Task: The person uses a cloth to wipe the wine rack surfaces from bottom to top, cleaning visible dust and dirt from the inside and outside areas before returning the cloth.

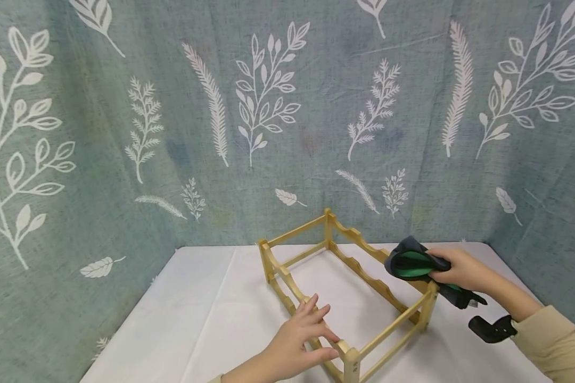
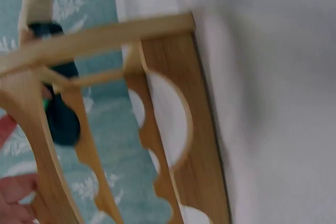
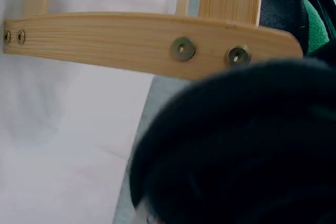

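A light wooden rack (image 1: 388, 332) with scalloped rails stands on the white table. At the rack's near left rail, my left hand (image 1: 294, 340) has its fingers spread and rests on the wood; in the left wrist view its fingertips (image 2: 16, 203) show beside the scalloped rail. My right hand (image 1: 460, 268) grips a folded dark cloth (image 1: 412, 260) with a green inner side, above the rack's right corner. In the right wrist view the dark cloth (image 3: 236, 145) covers much of the picture, in front of the rack's screwed end post (image 3: 126, 43).
The white tabletop (image 1: 196, 314) extends to the left of the rack. Green-grey fabric (image 1: 306, 133) with white leaf prints hangs behind the table and at both sides. A black strap (image 1: 491, 329) is on the right wrist.
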Motion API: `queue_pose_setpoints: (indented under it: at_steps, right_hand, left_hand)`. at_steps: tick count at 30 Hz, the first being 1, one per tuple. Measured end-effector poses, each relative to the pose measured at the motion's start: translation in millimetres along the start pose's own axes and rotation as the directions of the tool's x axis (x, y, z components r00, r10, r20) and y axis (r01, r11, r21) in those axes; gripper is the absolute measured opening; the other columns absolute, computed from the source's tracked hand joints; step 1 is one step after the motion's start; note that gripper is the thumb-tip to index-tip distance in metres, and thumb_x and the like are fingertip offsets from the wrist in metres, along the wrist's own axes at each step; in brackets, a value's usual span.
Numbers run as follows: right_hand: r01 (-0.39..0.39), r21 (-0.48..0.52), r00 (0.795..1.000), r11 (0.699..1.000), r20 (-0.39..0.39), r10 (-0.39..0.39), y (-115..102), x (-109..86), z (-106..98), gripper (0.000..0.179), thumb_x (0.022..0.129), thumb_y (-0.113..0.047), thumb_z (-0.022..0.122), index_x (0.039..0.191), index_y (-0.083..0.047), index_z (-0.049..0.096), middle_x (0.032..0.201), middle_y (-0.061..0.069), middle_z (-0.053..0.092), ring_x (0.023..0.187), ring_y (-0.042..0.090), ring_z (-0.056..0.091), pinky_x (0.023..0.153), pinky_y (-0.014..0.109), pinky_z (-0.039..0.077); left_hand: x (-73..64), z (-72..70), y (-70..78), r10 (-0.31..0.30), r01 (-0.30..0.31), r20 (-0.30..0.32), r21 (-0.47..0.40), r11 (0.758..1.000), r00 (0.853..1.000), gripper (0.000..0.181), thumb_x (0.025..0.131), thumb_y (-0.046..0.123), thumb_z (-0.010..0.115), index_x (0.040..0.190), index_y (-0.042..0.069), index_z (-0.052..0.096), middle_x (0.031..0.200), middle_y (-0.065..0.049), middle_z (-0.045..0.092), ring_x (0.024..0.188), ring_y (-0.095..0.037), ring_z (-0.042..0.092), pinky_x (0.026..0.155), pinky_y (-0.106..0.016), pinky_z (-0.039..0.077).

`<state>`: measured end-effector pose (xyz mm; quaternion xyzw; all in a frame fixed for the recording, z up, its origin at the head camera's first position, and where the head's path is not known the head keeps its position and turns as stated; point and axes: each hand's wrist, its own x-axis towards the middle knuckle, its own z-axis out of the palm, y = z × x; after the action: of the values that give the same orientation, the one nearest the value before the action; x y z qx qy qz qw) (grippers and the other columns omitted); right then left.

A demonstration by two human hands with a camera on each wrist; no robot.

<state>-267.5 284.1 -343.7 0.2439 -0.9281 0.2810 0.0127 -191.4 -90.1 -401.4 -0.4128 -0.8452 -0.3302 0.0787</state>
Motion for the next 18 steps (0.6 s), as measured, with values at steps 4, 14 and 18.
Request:
queue_pose_setpoints:
  at_steps: [4, 14, 18]
  right_hand:
    - [0.017, 0.054, 1.000, 0.998, -0.007, -0.016, 1, -17.9, 2, 0.033, 0.082, -0.009, 0.065, 0.111, 0.005, 0.055, 0.088, 0.005, 0.064, 0.068, 0.000, 0.053, 0.055, 0.024, 0.046]
    - [0.145, 0.228, 0.988, 0.963, 0.021, -0.154, -18, -51.4, 18, 0.029, 0.084, -0.006, 0.063, 0.110, 0.003, 0.055, 0.088, -0.007, 0.064, 0.070, 0.000, 0.057, 0.054, 0.025, 0.049]
    - [0.033, 0.303, 0.999, 0.952, -0.032, -0.024, -9, -60.4, 19, 0.036, 0.087, -0.008, 0.060, 0.118, 0.007, 0.049, 0.095, 0.001, 0.062, 0.076, 0.001, 0.057, 0.059, 0.026, 0.049]
  left_hand:
    - [0.7, -5.5, -7.5, -0.034, 0.035, 0.022, -0.073, 0.997, 0.999, 0.018, 0.086, 0.035, 0.061, 0.088, 0.020, 0.070, 0.125, -0.003, 0.058, 0.134, -0.036, 0.027, 0.098, -0.065, 0.024]
    - [-9.3, -32.6, -44.4, 0.085, -0.083, 0.011, -0.102, 0.991, 0.996, 0.010, 0.082, 0.020, 0.067, 0.073, 0.020, 0.065, 0.124, -0.005, 0.058, 0.133, -0.032, 0.031, 0.094, -0.063, 0.033]
    - [-9.5, -34.3, -54.3, 0.112, -0.113, -0.016, -0.109, 0.988, 0.994, 0.011, 0.082, 0.015, 0.067, 0.074, 0.023, 0.065, 0.119, -0.003, 0.062, 0.132, -0.030, 0.033, 0.096, -0.057, 0.037]
